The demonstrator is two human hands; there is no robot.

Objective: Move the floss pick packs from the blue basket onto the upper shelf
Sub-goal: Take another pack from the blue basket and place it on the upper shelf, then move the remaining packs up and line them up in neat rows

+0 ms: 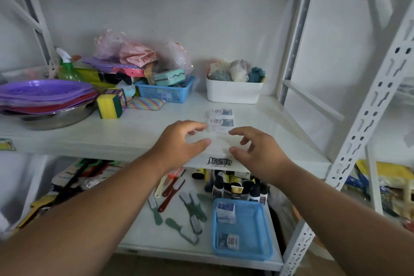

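Now both hands, left [179, 141] and right [257, 150], hover loosely spread, holding nothing, by the shelved packs [220, 119]; reach down to the basket [264, 226] for the remaining packs [227, 212].

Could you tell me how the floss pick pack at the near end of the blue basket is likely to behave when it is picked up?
The floss pick pack looks small and flat, so probably light. Its glossy clear wrap may be slippery and flex slightly. Lying flat in the blue basket, it seems unlikely to roll or tip.
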